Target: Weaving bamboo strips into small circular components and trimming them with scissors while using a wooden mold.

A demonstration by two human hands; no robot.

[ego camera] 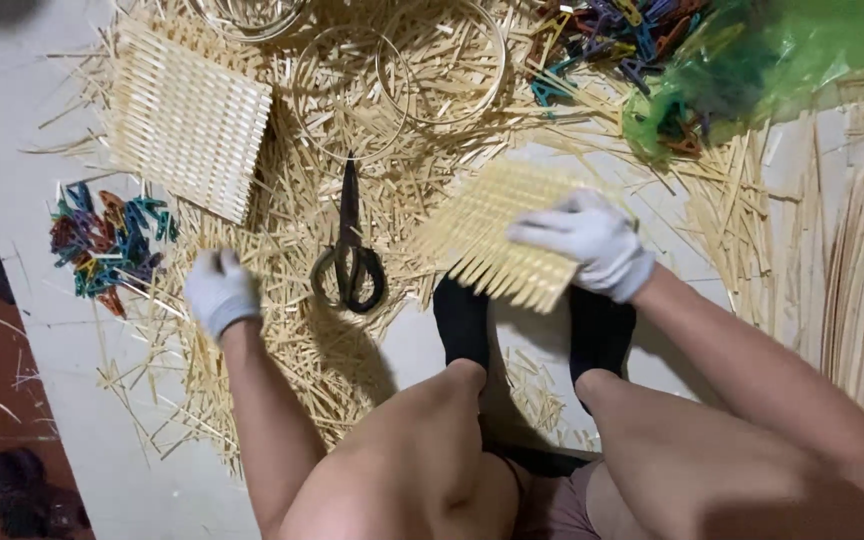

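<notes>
A gloved right hand (592, 243) clamps a woven bamboo mat (497, 235) on the floor, while the closed left hand (220, 290), apparently empty, sits left of the scissors (350, 250).

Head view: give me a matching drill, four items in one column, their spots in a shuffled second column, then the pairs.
Things:
1. scissors
2. green plastic bag
3. finished woven mat
4. pile of coloured clips

Places:
A. far side of the floor, left of the wire rings
B. top right corner, over scattered sticks
C. left edge, beside the left hand
D. centre, on the loose bamboo sticks, between the hands

The right hand rests on a second woven mat.

Pairs: 1-D, 2-B, 3-A, 4-C
</notes>
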